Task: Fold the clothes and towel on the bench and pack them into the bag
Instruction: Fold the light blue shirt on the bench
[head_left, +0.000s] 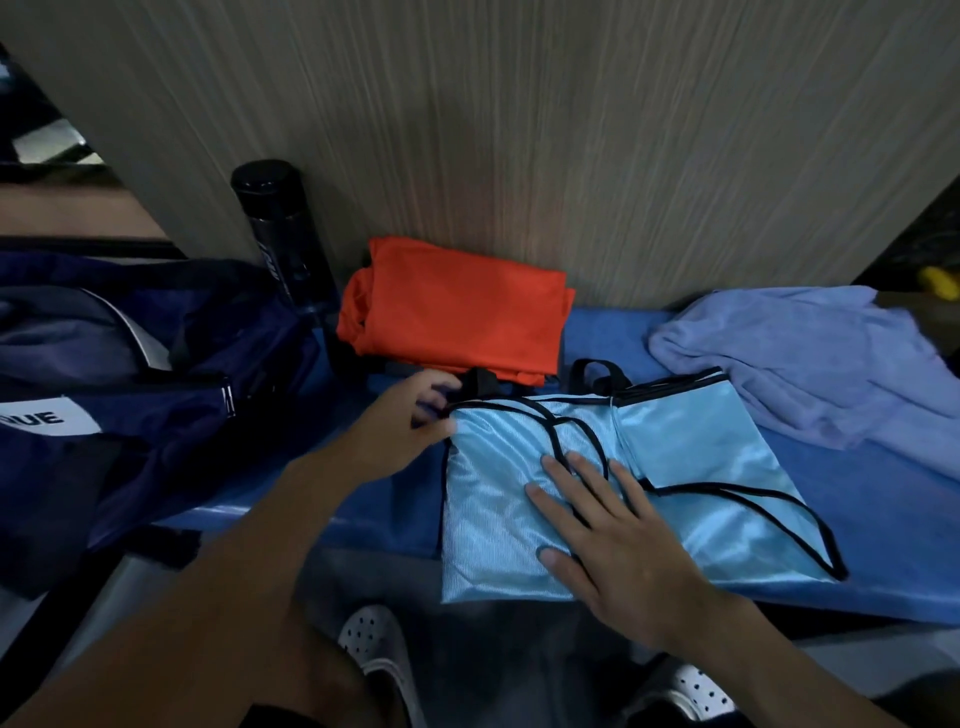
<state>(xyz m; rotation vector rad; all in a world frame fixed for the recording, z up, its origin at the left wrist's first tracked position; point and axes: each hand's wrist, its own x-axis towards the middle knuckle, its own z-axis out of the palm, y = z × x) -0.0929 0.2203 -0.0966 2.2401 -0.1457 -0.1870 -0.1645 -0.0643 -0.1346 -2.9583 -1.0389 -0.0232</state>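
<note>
A light blue shiny jersey with black trim (691, 457) lies partly folded on the blue bench (883, 493). My right hand (618, 540) presses flat on its folded left half, fingers spread. My left hand (410, 426) pinches the jersey's upper left corner by the black trim. An orange garment (457, 317) lies folded against the wall behind. A lavender towel (810, 364) lies crumpled at the right end of the bench. The navy bag (156, 415) sits open at the left.
A black bottle (283, 234) stands between the bag and the orange garment, against the wood-grain wall (519, 130). My feet in white perforated shoes (374, 644) are on the floor below the bench's front edge.
</note>
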